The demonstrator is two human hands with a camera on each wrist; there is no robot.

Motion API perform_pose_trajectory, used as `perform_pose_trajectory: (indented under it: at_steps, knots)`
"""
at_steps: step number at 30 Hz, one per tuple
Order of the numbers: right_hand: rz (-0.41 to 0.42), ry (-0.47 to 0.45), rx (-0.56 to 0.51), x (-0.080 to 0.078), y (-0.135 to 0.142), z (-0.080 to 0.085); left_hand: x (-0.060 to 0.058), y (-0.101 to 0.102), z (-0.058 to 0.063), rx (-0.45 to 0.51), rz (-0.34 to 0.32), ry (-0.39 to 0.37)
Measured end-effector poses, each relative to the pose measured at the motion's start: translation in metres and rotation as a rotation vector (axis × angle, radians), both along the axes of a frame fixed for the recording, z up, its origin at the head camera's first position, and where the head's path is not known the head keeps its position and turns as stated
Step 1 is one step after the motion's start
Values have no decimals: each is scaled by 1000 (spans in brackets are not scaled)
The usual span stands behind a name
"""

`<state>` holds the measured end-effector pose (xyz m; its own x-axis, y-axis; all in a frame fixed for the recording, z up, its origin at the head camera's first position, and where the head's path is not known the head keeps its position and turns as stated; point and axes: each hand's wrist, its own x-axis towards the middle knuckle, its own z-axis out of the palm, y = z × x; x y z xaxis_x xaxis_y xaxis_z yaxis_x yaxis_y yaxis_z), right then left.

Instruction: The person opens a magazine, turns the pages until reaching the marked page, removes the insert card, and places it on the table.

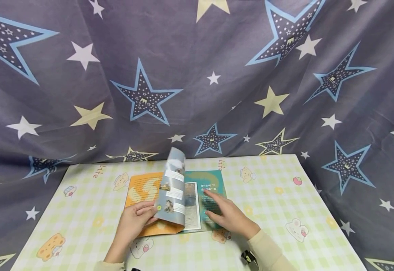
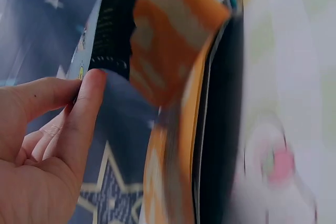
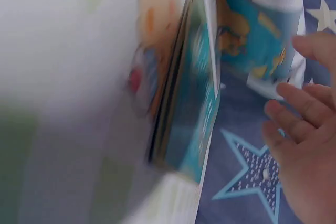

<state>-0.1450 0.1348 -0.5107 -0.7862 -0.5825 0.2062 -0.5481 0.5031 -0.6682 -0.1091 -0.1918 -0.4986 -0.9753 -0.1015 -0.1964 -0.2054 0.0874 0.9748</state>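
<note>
An open picture book or magazine [image 1: 134, 192] lies on the table, its left page orange and its right page [image 1: 217, 180] teal with white print and a framed photo. One blue-grey leaf [image 1: 174, 192] stands up near the spine, curving left. My left hand [image 1: 134, 220] pinches that leaf by its lower outer corner, between thumb and finger in the left wrist view. Over the teal page hovers my right hand [image 1: 230, 216], fingers spread and slightly bent, holding nothing. In the right wrist view, the right hand [image 3: 310, 135] appears beside the blurred book [image 3: 184, 114].
A pale green checked tablecloth [image 1: 278, 210] with cartoon animals covers the table. Behind and at both sides hangs a dark star-patterned curtain [image 1: 197, 105], meeting the table's back edge. A dark wrist device [image 1: 249, 258] shows by the right sleeve [image 1: 268, 250].
</note>
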Motion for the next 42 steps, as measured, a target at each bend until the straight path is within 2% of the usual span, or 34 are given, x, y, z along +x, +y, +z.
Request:
perform_pose_trajectory:
  at_steps: [7, 16, 23, 27, 33, 37, 42]
  knots:
    - [-34, -30, 168, -3, 17, -10, 18, -43, -2, -64, 107, -89]
    - [-3, -15, 267, -4, 25, -22, 35, -78, -14, -183, 189, -172]
    - [51, -31, 319, -1, 28, -25, 39, -88, -20, -235, 196, -223]
    - [53, -38, 333, 0, 27, -25, 40, -90, -23, -256, 183, -227]
    - [55, -33, 347, 0, 28, -24, 39, -91, -24, -435, 149, -220]
    - [76, -14, 317, 0, 29, -21, 39, -90, -23, -494, 135, -214]
    - [67, 22, 217, -3, 33, -18, 38, -89, -21, -537, 111, -188]
